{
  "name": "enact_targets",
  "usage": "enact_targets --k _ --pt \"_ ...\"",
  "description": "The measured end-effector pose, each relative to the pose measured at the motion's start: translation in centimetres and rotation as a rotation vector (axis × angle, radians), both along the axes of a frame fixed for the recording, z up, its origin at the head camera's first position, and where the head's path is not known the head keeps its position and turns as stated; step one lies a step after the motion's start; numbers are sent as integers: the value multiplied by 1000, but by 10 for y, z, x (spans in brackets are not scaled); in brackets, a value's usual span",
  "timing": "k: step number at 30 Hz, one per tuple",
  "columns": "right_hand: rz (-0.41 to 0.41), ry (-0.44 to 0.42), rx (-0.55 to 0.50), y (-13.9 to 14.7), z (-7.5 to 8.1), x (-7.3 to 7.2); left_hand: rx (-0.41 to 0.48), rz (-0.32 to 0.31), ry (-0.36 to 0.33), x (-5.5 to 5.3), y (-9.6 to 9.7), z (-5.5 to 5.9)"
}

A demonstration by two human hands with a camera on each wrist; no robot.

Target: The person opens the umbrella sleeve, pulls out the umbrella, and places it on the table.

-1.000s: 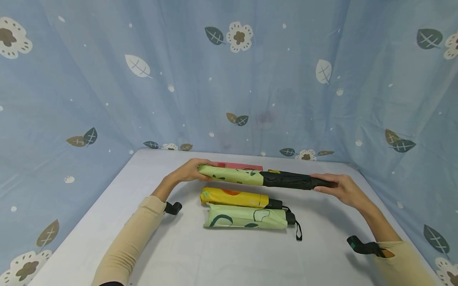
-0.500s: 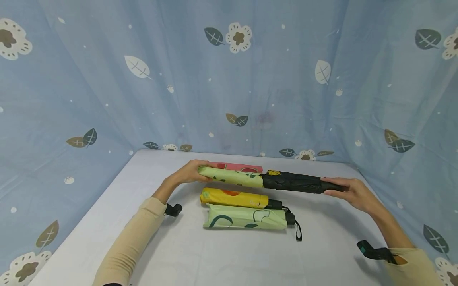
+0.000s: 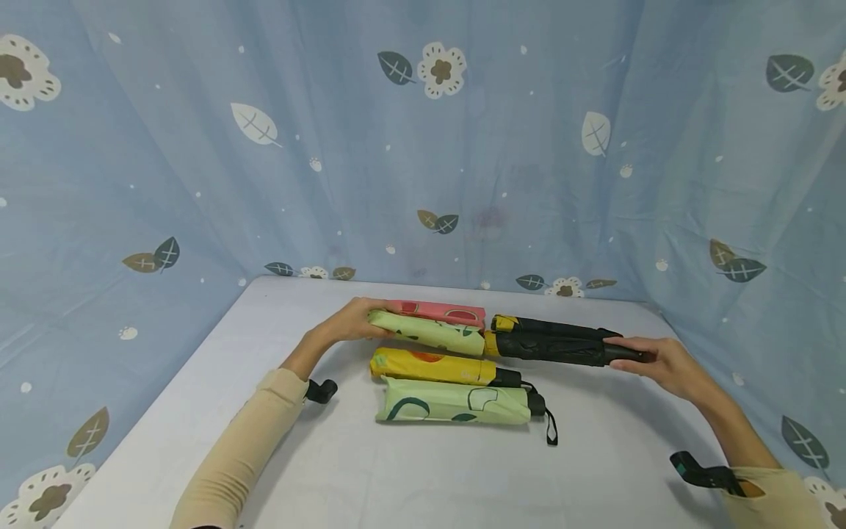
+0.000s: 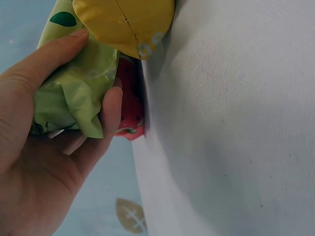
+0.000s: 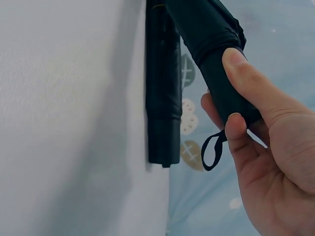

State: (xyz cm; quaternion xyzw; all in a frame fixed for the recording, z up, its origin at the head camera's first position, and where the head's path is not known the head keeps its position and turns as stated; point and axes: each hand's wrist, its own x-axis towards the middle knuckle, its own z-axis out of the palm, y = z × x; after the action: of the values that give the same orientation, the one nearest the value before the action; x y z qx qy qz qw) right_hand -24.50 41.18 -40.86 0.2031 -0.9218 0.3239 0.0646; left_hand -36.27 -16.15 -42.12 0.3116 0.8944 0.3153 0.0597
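My left hand [image 3: 357,319] grips one end of a light green patterned sleeve [image 3: 429,333], whose cloth looks loose and crumpled in the left wrist view. At the sleeve's right end, a black folding umbrella [image 3: 551,348] shows its yellow end; whether any of it is still inside, I cannot tell. My right hand [image 3: 664,361] pinches this umbrella's black handle between thumb and fingers. A wrist loop [image 5: 211,153] hangs from the handle in the right wrist view. Both held things are raised above the table.
A red-pink watermelon-print folded item [image 3: 443,311] and another black umbrella [image 3: 555,326] lie behind. Nearer lie a yellow umbrella [image 3: 429,366] and a green umbrella [image 3: 456,402], both with black handles. The white table [image 3: 463,477] meets a blue curtain [image 3: 529,184].
My right hand has moved right and slightly down with the black umbrella, exposing its yellow end at the sleeve. The left hand has barely moved, and the sleeve's right end has dipped.
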Motion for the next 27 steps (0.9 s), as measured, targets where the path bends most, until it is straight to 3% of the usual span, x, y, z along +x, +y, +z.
enact_targets --k 8,19,27 --pt "-45 -26 21 7 -10 -3 -35 -51 46 0 1 1" --pt "-56 -12 81 13 -24 -10 -52 -21 13 5 -7 9" --pt "-51 -27 138 15 -28 -15 -19 -48 -13 7 -8 8"
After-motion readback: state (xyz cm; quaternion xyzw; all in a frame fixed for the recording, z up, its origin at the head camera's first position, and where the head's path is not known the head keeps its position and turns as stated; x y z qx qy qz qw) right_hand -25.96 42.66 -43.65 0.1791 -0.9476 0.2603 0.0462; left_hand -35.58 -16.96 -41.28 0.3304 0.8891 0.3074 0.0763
